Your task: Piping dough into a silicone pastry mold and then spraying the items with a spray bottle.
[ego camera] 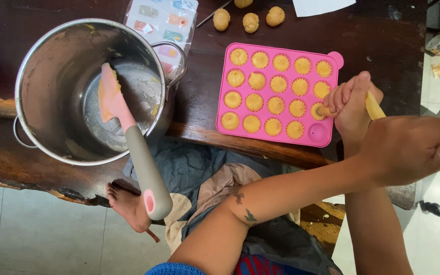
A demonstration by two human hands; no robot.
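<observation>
Head view: your right hand (pixel 351 104) pinches the piping bag (pixel 372 107) nozzle steady over the pink mould (pixel 276 91); left hand (pixel 406 147) squeezes the bag's top.

A large steel pot (pixel 62 76) stands on the dark wooden table (pixel 383 40), with a pink spatula (pixel 128 137) leaning inside it, grey handle jutting over the rim. Behind it lies a clear printed packet (pixel 161 20). Four dough balls (pixel 250 19) sit near the far edge, beside a white sheet (pixel 319 6)
</observation>
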